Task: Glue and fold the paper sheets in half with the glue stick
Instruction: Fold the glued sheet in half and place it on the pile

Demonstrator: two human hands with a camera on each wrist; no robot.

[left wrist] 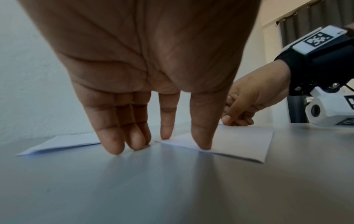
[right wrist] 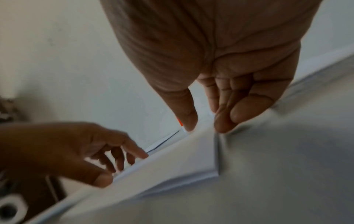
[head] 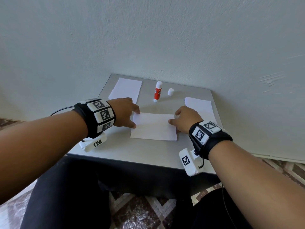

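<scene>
A folded white paper sheet (head: 153, 126) (left wrist: 239, 141) (right wrist: 172, 166) lies in the middle of the grey table (head: 132, 151). My left hand (head: 136, 119) (left wrist: 168, 136) presses straight fingertips on its left edge and on the table beside it. My right hand (head: 175, 119) (right wrist: 206, 121) is at the right edge. Its thumb rests on the sheet, its fingers are loosely bent at the far right corner. Behind the sheet, the red-and-white glue stick (head: 158, 91) stands upright and uncapped. Its white cap (head: 170, 92) stands just to its right.
A white sheet (head: 125, 90) (left wrist: 63, 142) lies at the back left of the table, another sheet (head: 198, 106) at the right edge. The wall (head: 148, 38) rises directly behind the table. My legs are under the front edge, over a patterned floor.
</scene>
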